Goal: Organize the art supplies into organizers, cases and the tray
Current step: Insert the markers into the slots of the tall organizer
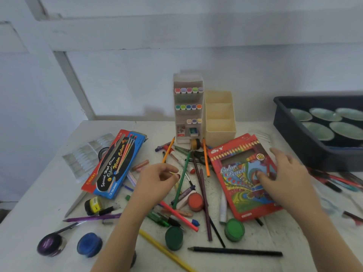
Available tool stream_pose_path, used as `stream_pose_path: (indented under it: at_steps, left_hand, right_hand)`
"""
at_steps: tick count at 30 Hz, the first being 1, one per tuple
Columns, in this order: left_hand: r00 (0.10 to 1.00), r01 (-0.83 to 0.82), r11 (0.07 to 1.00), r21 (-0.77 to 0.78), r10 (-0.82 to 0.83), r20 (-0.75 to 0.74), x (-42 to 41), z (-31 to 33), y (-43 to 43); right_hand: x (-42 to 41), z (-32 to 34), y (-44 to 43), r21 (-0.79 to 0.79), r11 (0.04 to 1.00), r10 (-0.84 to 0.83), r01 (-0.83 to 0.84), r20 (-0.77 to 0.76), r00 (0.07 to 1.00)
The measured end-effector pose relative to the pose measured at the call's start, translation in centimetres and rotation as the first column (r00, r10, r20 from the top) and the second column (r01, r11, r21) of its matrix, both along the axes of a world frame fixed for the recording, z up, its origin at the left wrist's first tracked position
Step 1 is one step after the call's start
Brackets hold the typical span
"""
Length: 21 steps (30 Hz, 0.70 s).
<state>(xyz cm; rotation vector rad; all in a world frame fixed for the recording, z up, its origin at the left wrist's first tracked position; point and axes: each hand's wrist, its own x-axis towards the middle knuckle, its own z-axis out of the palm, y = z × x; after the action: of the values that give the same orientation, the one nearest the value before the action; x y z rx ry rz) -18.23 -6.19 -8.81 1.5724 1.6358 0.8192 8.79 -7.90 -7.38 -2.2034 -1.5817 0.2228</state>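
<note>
Resting my right hand (284, 177) on the red colour pencil box (241, 185), I have the fingers spread and nearly straight over its right side, with the thumb pressed flat on the printed cover. The box lies face up, right of the table's middle and towards the right edge.

My left hand (157, 179) hovers over the loose heap in the middle of the table (39, 213). Its fingers are curled in, with thumb and forefinger close together. I cannot tell whether they pinch anything.

A green pencil (181, 179) lies just beside that hand, among pens, crayons and an orange paint pot (195, 202).

At the far edge stands the white marker organizer (188, 108), upright, with rows of coloured caps in its shelves. The cream organizer (220, 118) is touching its right side. The dark tray (294, 138) sits at the far right corner and holds round pale-green pans.

Towards the left edge the blue water colour box (115, 163) lies slantwise, partly over a clear plastic insert (84, 156).

Along the near edge sit a purple pot (50, 244), a blue pot (89, 244), a dark green pot (174, 238) and a bright green pot (234, 230). A black pencil (235, 251) and a yellow pencil (167, 252) lie there too.
</note>
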Motion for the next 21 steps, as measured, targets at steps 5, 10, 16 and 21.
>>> stream_pose_path:
  at_steps: [5, 10, 16, 21]
  left_hand:
    - [1.0, -0.008, 1.0, 0.029, 0.008, -0.014, 2.7, 0.1, -1.2]
    - [1.0, 0.018, 0.998, 0.065, -0.017, -0.016, 6.5, 0.8, -1.9]
    - [0.982, 0.111, 0.979, -0.172, -0.082, 0.17, 10.8, 2.3, -2.1]
    - [0.838, -0.072, 0.97, -0.233, 0.186, 0.514, 10.3, 4.2, -1.9]
  right_hand:
    - [0.9, -0.2, -0.4, 0.025, 0.999, -0.023, 0.029, -0.201, 0.979]
    - [2.8, 0.6, -0.5, 0.119, 0.993, 0.062, 0.003, -0.542, 0.838]
    - [4.3, 2.3, -1.9, 0.061, 0.998, 0.047, 0.029, -0.936, 0.349]
    - [6.1, 3.6, -1.4, 0.152, 0.987, 0.161, -0.056, -0.895, 0.417]
